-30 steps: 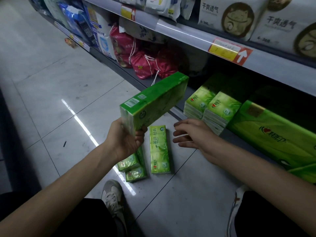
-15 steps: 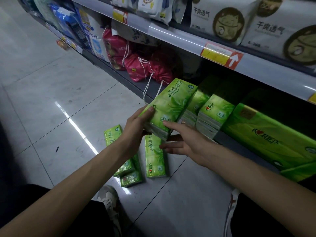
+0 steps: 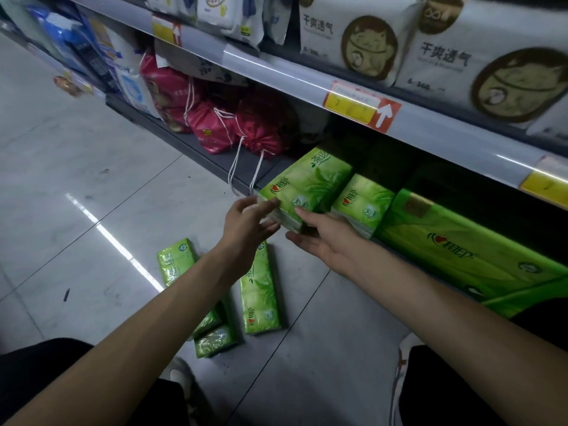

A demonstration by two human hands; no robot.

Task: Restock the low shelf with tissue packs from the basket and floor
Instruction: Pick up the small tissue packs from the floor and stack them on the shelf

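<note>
- Looking down past our knees, we find both hands at the front edge of the low shelf (image 3: 242, 162), on a green tissue pack (image 3: 307, 179).
- Our left hand (image 3: 249, 219) grips the pack's near left corner, thumb along the top edge and fingers curled against the white end below; the hand is slightly blurred.
- Our right hand (image 3: 322, 241) lies open, fingers straight and pointing left beneath the pack's front, thumb touching its front face.
- The tissue pack lies flat on top of a stack of like packs at the shelf's front, its long side running back into the shelf.
- Just beside it on the right stands a second stack (image 3: 364, 201) of the same green packs, and beyond that a large green bundle (image 3: 461, 253).
- On the floor (image 3: 92, 167) one long pack (image 3: 259, 298) lies between our forearms; two other packs (image 3: 176, 261) lie partly hidden under the left forearm.
- Further left on the low shelf sit red drawstring bags (image 3: 212, 130), their white cords hanging over the edge.
- On the upper shelf rail (image 3: 445, 133) we see a yellow price tag (image 3: 350, 106), with white cat-printed packs (image 3: 362, 41) above it.
</note>
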